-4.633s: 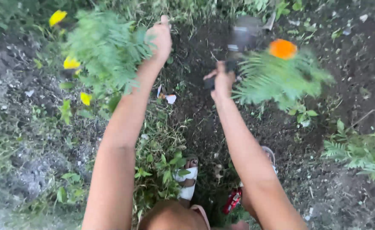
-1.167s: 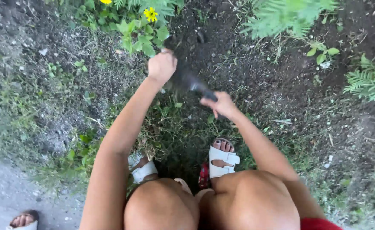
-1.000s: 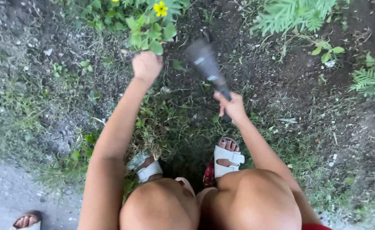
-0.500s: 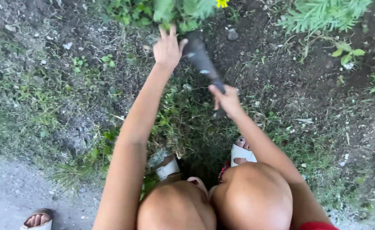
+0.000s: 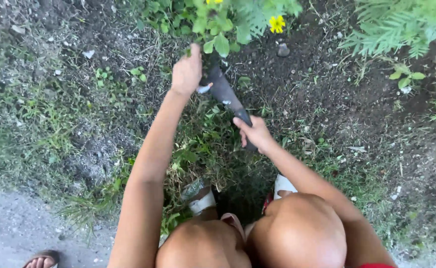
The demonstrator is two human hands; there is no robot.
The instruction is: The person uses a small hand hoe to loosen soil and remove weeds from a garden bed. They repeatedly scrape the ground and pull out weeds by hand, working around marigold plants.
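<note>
Dark soil (image 5: 327,99) covers the upper part of the ground, with patchy grass (image 5: 44,124) to the left and a pale gravel path (image 5: 19,233) along the lower left edge. No pot, bucket or other container shows anywhere; the plants stand straight in the earth.

The right hand (image 5: 255,134) is wrapped tight round the black handle of a garden trowel (image 5: 225,92). The trowel's dark, soil-coated blade slants up and to the left, its tip hidden under the leaves of a green plant (image 5: 218,30) with a yellow flower (image 5: 276,23).

The left hand (image 5: 187,74) reaches up just beside the blade, fingers curled together at the base of the plant's stems; whether it actually pinches a stem I cannot tell, since leaves cover the fingertips.

A small grey stone (image 5: 283,50) lies on the soil near the flower. Feathery green foliage (image 5: 401,25) fills the upper right corner.

Below, the person's bare knees (image 5: 297,233) and white sandals (image 5: 201,201) show, set among the weeds. A second person's sandalled foot (image 5: 42,259) rests on the path at the bottom left.
</note>
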